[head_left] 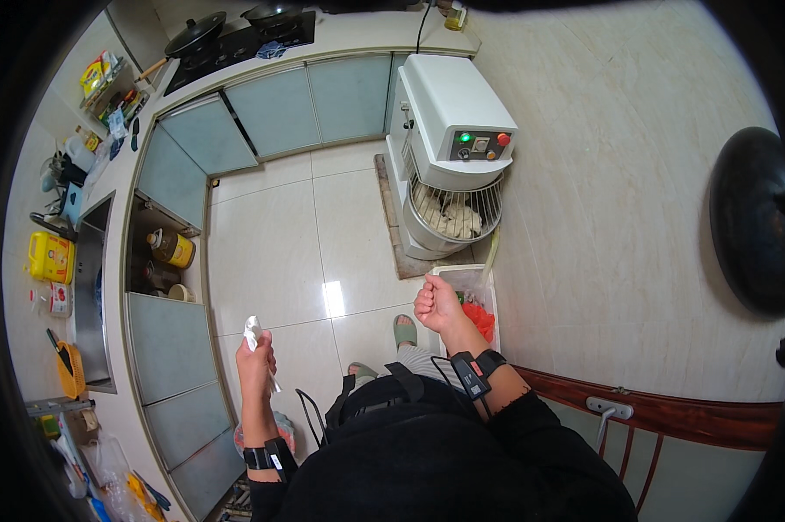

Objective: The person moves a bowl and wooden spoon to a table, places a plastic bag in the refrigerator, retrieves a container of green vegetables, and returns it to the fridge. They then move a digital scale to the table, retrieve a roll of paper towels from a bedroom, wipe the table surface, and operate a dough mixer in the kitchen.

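My left hand (255, 365) is closed around a crumpled white tissue (252, 332), which sticks out above the fingers, with a bit hanging below. My right hand (437, 304) is curled into a fist, and nothing shows in it. That fist is just in front of a white dough mixer (449, 96), apart from it. A green light glows on the mixer's panel. Pale lumps of dough (449, 217) lie in its bowl under a wire guard (488, 204). Right beside my right forearm stands a white bin (488, 283) with a red bag (477, 322) in it.
A counter with a sink (92, 313) runs along the left. Ahead are a hob (244, 52) and a lidded pan (197, 35). One low cabinet stands open, showing an oil jug (170, 248). A black wok (749, 222) hangs at right, above a wooden door edge (671, 409).
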